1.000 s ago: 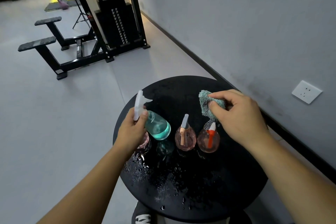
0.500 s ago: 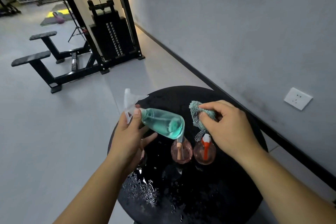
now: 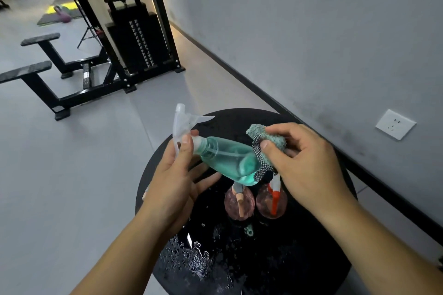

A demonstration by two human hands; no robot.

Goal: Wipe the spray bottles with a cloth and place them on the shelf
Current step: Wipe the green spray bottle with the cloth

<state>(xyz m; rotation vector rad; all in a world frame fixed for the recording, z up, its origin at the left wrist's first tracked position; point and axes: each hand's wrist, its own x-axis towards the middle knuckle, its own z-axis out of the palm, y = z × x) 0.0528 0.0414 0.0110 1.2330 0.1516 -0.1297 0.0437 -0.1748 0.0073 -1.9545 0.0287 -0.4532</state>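
The head view is looking down on a round black table (image 3: 318,242), its near surface glistening with water droplets (image 3: 191,258) around 6 o'clock. Just beyond the droplets, two round pink spray bottles are standing side by side near the table's centre: the one with a peach trigger (image 3: 237,203) at left, the one with a red trigger (image 3: 272,201) at right, almost touching.

Above them the left hand (image 3: 175,182) is coming in from 7 o'clock, pinching the neck of the teal spray bottle (image 3: 230,160) between thumb and forefinger while the other fingers are spreading loosely beneath it. The bottle is being held in the air, lying nearly on its side, its clear white trigger head (image 3: 184,120) pointing toward 10 o'clock and its base toward 4 o'clock, over the pink bottles.

The right hand (image 3: 309,165) is reaching in from 4 o'clock, its fingers curling round a bunched teal cloth (image 3: 268,141) with a checked mesh edge, and pressing that cloth against the base end of the teal bottle.

Farther off, toward 3 o'clock, a white wall socket (image 3: 395,124) is sitting on the grey wall. Toward 11 o'clock a black weight-stack machine (image 3: 136,38) is standing on the grey floor, with black padded benches (image 3: 36,55) at 10 o'clock. Farthest away, at 11 o'clock, a mat (image 3: 60,15) with a purple kettlebell on it is lying.
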